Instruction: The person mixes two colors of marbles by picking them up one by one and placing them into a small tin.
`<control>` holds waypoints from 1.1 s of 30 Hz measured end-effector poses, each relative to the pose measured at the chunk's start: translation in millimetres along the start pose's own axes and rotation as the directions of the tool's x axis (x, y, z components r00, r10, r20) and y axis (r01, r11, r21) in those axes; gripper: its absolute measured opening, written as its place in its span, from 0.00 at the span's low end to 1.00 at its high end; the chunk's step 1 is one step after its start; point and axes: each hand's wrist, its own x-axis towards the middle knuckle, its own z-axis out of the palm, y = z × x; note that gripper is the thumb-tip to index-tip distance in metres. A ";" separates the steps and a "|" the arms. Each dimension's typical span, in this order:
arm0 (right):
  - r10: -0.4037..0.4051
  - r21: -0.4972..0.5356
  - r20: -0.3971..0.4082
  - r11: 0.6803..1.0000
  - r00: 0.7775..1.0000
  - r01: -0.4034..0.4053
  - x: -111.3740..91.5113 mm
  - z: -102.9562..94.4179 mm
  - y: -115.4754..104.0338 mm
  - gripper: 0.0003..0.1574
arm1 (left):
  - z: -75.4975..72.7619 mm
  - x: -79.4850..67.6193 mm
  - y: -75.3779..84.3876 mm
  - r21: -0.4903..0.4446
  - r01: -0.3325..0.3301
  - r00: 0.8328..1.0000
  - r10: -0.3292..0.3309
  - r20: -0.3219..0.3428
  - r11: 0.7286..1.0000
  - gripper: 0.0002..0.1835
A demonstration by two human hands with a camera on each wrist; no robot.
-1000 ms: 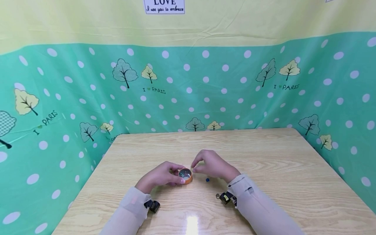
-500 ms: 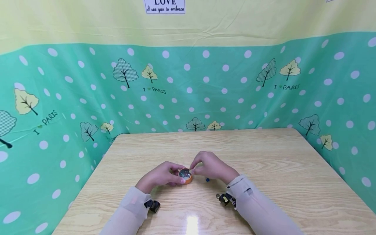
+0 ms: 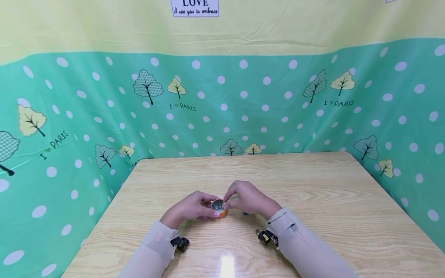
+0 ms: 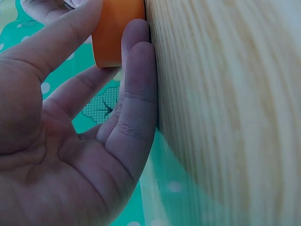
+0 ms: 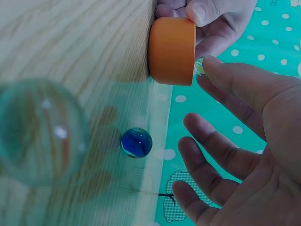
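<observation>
A small orange cup (image 3: 223, 214) with a shiny metallic inside stands upright on the wooden table. My left hand (image 3: 190, 207) grips its side, thumb at the near rim and fingers round the far side. Over the cup's right rim, my right hand (image 3: 246, 197) pinches a clear marble with yellow-green in it (image 5: 200, 67) between thumb and index finger; the other fingers are spread. In the right wrist view a blue marble (image 5: 136, 142) lies on the table near the cup. Closer to that camera is a larger-looking clear marble with brownish streaks (image 5: 42, 132).
The light wooden table (image 3: 295, 177) is bordered by a green polka-dot cloth (image 3: 243, 116) at the back and sides. Wrist cameras sit on both forearms; the right one (image 3: 265, 237) is close beside the clear streaked marble.
My right hand has moved slightly left and down, bringing the pinched marble from beside the cup to over its rim. It now partly covers the blue marble. The left hand and cup stay put.
</observation>
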 end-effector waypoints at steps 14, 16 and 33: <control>-0.025 -0.018 0.015 1.000 1.000 0.026 0.4 2.4 -1.4 0.04 | -0.5 0.2 0.1 0.008 0.006 1.000 -0.006 -0.004 1.000 0.28; -0.013 -0.014 0.019 1.000 1.000 0.013 0.4 2.6 -2.0 0.04 | -0.6 0.0 0.2 0.011 0.008 1.000 -0.008 -0.006 1.000 0.28; 0.004 -0.021 0.030 1.000 1.000 -0.004 2.1 7.8 -1.1 0.03 | -0.6 1.0 -0.9 0.036 -0.019 1.000 0.019 -0.009 0.999 0.30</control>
